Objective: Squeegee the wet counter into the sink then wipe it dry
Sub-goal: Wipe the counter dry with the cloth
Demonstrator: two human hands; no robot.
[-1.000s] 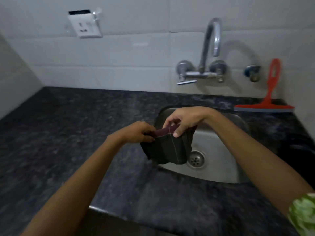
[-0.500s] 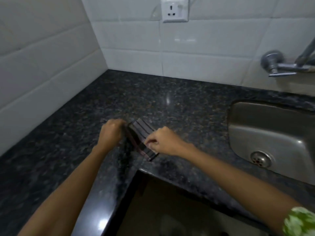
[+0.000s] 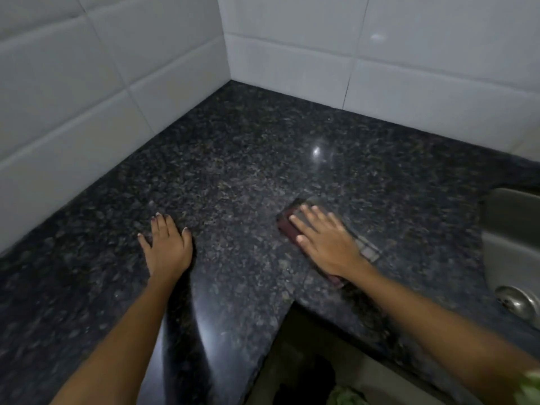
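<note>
On counter point(image 3: 233, 171), flat right hand point(image 3: 327, 244) pressed cloth point(image 3: 289, 226), ungripped; left hand point(image 3: 168, 247) open, empty. Cloth might slip, leaving streaks.

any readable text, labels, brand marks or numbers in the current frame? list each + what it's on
None readable.
Cloth under the right hand: woven stripes only, no label visible.
Wall tiles: blank.
Counter: granite speckle, no markings; left hand lies flat on it.
Sink: no stamp visible on the part in frame.
</note>
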